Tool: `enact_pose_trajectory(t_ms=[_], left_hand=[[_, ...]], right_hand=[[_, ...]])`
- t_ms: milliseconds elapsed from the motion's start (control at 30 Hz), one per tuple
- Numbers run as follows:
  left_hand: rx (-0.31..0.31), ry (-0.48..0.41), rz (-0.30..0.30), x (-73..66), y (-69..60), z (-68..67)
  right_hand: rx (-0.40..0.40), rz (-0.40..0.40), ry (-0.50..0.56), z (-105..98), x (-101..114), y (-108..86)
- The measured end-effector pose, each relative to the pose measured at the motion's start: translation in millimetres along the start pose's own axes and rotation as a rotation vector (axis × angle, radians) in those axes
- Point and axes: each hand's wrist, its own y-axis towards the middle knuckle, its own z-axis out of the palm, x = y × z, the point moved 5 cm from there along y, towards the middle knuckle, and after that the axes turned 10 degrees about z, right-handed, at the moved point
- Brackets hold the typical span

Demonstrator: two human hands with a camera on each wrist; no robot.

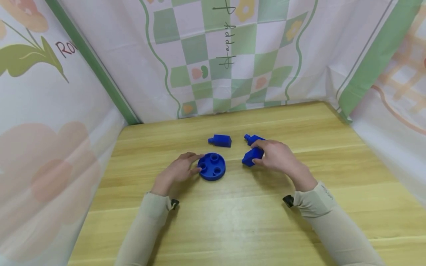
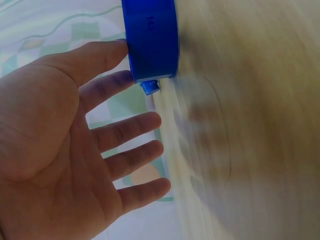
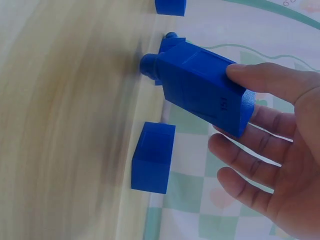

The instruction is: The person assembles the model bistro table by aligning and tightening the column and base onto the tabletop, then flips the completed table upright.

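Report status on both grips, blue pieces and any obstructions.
Left grip touching round blue dish. Right grip holding blue bottle-shaped piece, apart from dish. Two similar pieces lying farther back, neither in between.

A desk [image 1: 233, 225] with pale yellow wood grain has a white back cloth [image 1: 126, 33] hanging behind its far edge, printed with a green-and-white checkered panel [image 1: 194, 49], yellow flowers [image 1: 245, 10], wavy green lines [image 1: 165, 75] and the handwritten word "Happy" [image 1: 227, 46] running upward. On the left cloth [image 1: 96, 107] are a large faded pink flower [image 1: 43, 147], a green leaf [image 1: 24, 57] and dark red letters [image 1: 64, 49] beside a green band [image 1: 96, 66]; at right, another green stripe [image 1: 379, 62] borders peach lattice print [image 1: 402, 75].
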Motion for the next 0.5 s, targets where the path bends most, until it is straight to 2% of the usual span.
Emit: enact_pose_trajectory(t_ms=[500], left_hand=[[0.028, -0.021, -0.019, -1.4, -1.4, -0.5]], right_hand=[[-0.058, -0.030, 0.018, -12, 11, -2.6]])
